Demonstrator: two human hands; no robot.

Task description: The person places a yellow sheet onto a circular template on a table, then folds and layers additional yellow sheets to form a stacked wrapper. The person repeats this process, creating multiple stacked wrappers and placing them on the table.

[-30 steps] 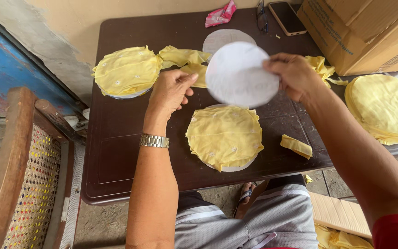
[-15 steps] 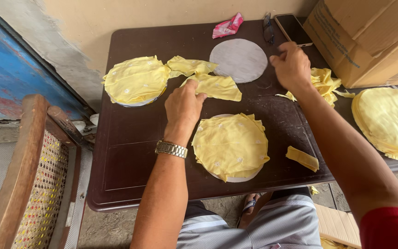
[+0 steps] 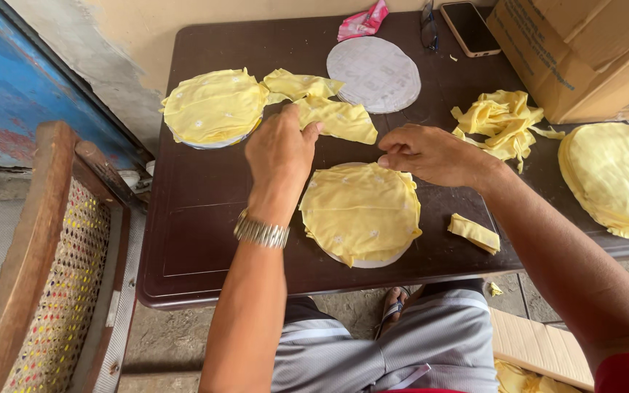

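Left hand (image 3: 280, 156) pinches a loose yellow cloth piece (image 3: 336, 118) beyond the half-wrapped disc (image 3: 362, 213); right hand (image 3: 434, 154), curled empty, hovers over it. Bare grey discs (image 3: 374, 73) wait farther back.

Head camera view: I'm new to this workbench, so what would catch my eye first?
Bright yellow cloth everywhere on the dark brown table: a cloth-covered disc at the centre front, below the right hand. The left hand touches a loose yellow piece. A bare grey disc lies at the back.

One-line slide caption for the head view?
Left hand grips yellow cloth piece; right hand hovers over cloth-covered disc on dark table.
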